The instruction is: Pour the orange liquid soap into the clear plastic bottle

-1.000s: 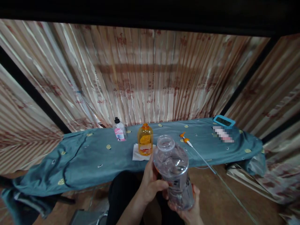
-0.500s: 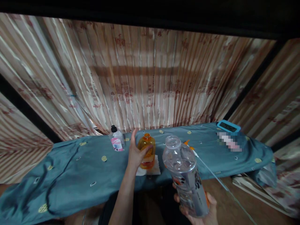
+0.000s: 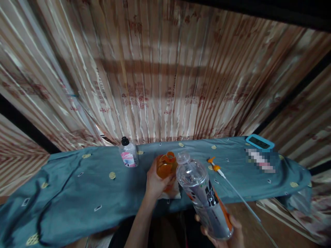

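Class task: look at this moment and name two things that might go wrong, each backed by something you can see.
1. The left hand tilts the open orange bottle toward the clear bottle; liquid may miss its narrow mouth and wet the blue cloth.
2. The right hand grips the clear bottle only at its base, so it may wobble.

The left hand (image 3: 157,181) reaches toward twelve o'clock on a straight forearm, its fingers curled closed around something. The right hand (image 3: 224,234) sits low at five o'clock, palm up, fingers cupped in a grip from beneath, mostly cut off by the frame.
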`<state>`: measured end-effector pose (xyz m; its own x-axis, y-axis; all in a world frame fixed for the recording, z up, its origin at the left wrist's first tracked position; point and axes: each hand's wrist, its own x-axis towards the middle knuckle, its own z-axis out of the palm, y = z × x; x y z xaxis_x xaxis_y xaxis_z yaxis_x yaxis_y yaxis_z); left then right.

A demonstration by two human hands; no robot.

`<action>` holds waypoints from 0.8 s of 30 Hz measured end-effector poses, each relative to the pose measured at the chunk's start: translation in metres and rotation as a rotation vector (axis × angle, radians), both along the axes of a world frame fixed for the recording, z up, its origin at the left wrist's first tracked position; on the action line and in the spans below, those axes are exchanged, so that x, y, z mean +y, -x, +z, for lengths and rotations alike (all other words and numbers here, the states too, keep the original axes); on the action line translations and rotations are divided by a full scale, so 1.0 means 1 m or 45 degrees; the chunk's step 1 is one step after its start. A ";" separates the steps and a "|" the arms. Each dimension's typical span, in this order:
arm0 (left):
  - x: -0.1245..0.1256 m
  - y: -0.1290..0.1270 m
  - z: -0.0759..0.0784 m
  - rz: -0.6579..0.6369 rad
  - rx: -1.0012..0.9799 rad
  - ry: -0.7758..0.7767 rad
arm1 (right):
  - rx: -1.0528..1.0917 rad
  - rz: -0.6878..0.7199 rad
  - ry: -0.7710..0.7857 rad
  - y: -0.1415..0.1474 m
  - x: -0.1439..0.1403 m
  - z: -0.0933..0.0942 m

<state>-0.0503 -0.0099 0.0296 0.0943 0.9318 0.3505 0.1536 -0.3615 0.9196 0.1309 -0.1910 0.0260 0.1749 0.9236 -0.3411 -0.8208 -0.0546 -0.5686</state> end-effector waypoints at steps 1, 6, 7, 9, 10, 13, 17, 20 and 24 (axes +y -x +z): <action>-0.001 0.001 -0.002 0.019 0.015 -0.011 | -0.012 -0.010 0.018 0.000 -0.001 0.000; -0.003 0.004 -0.011 0.005 0.076 0.036 | -0.040 -0.033 0.042 -0.004 -0.005 -0.009; -0.003 0.004 -0.011 0.003 0.072 0.060 | -0.040 -0.023 0.038 -0.006 -0.005 -0.011; -0.002 0.004 -0.012 0.015 0.055 0.109 | -0.031 0.020 0.016 -0.010 -0.005 -0.016; -0.002 0.005 -0.013 0.022 0.046 0.128 | -0.025 0.048 -0.005 -0.012 -0.004 -0.018; -0.001 0.006 -0.013 0.011 0.020 0.148 | -0.014 0.098 -0.066 -0.013 -0.003 -0.021; 0.000 0.006 -0.014 0.026 0.012 0.122 | -0.030 0.070 -0.111 -0.007 -0.001 -0.017; 0.000 0.005 -0.015 0.053 0.016 0.070 | -0.049 0.063 -0.140 -0.003 -0.001 -0.014; 0.001 0.004 -0.016 0.035 0.025 0.020 | -0.054 0.070 -0.185 -0.002 -0.001 -0.014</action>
